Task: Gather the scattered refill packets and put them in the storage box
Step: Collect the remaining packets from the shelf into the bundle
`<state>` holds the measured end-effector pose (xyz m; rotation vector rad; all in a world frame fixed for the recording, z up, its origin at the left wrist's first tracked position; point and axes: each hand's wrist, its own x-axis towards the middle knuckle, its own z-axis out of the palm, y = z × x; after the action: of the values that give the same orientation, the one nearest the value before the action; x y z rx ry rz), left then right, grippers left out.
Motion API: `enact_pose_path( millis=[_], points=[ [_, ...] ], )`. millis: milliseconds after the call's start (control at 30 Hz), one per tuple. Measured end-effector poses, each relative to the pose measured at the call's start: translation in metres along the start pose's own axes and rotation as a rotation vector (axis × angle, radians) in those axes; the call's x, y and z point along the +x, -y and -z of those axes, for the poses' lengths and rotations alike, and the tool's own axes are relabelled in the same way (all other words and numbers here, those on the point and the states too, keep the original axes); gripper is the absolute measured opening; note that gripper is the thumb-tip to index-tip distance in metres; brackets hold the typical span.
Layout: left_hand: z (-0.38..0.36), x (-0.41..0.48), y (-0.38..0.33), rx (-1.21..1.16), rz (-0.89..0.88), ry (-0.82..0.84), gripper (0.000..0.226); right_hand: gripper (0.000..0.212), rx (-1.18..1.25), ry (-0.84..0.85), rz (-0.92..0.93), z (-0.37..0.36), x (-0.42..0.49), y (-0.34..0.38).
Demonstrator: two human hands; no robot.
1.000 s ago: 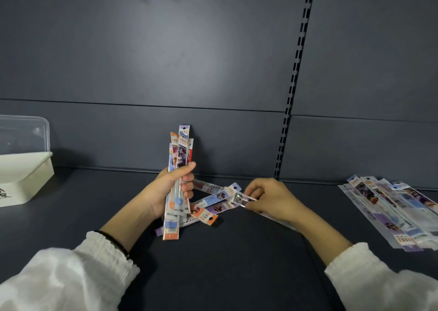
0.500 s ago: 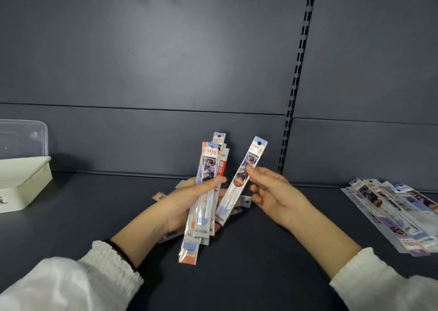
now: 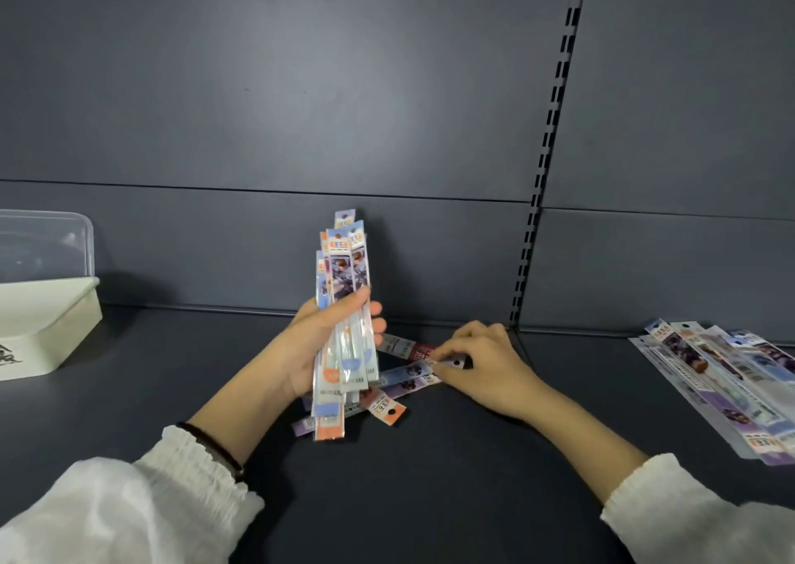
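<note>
My left hand [image 3: 316, 340] grips an upright bundle of several long refill packets [image 3: 342, 288] above the dark shelf. Just beneath and to its right, a few loose packets [image 3: 402, 380] lie crossed on the shelf. My right hand [image 3: 482, 365] is down on them, fingertips pinching the end of one loose packet [image 3: 430, 365]. Another pile of refill packets [image 3: 722, 374] lies flat at the far right. The white storage box [image 3: 56, 331] stands at the far left, its clear lid [image 3: 47, 245] propped up behind it.
The dark shelf board [image 3: 430, 477] runs the full width, backed by a dark panel wall [image 3: 301, 111] with a slotted upright rail [image 3: 546, 167]. My white sleeves fill both lower corners.
The packet my right hand held up has joined the bundle in my left hand. My right hand has dropped back to the shelf and pinches another loose packet.
</note>
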<state>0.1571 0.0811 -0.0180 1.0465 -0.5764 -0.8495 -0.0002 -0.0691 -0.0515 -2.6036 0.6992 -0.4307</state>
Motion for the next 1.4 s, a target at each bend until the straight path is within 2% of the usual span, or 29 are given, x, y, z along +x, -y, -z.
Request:
enact_pose_path(
  millis=[100, 267, 467, 567, 867, 1033, 1167, 1267, 1300, 1400],
  points=[
    [0.005, 0.002, -0.001, -0.002, -0.021, -0.024, 0.018, 0.024, -0.018, 0.015, -0.006, -0.001, 0.0, -0.002],
    [0.005, 0.004, 0.001, 0.034, 0.001, -0.016, 0.016, 0.014, -0.022, -0.027, 0.045, 0.003, 0.0, -0.004],
    [0.008, 0.006, 0.005, 0.02, 0.065, 0.003, 0.013, 0.012, 0.12, -0.264, 0.043, 0.02, -0.001, -0.005],
    [0.011, 0.008, 0.008, 0.024, 0.095, -0.012, 0.009, 0.012, 0.204, -0.297, 0.024, 0.022, -0.003, -0.008],
    [0.011, 0.008, 0.01, 0.022, 0.084, -0.015, 0.012, 0.007, 0.785, -0.309, -0.175, 0.018, -0.002, -0.001],
    [0.008, 0.007, 0.011, 0.042, 0.081, 0.005, 0.015, 0.017, 1.103, -0.371, -0.279, 0.021, -0.002, 0.0],
    [0.006, 0.008, 0.013, 0.09, 0.11, 0.047, 0.014, 0.026, 1.347, -0.336, -0.361, 0.023, 0.0, 0.002],
    [0.005, 0.008, 0.015, 0.102, 0.119, 0.066, 0.016, 0.03, 1.494, -0.214, -0.375, 0.019, 0.001, 0.005],
    [0.004, 0.008, 0.016, 0.104, 0.119, 0.064, 0.016, 0.033, 1.48, -0.16, -0.36, 0.017, 0.0, 0.006],
    [0.003, 0.008, 0.017, 0.105, 0.132, 0.072, 0.013, 0.041, 1.238, -0.083, -0.331, 0.01, 0.0, 0.009]
  ],
)
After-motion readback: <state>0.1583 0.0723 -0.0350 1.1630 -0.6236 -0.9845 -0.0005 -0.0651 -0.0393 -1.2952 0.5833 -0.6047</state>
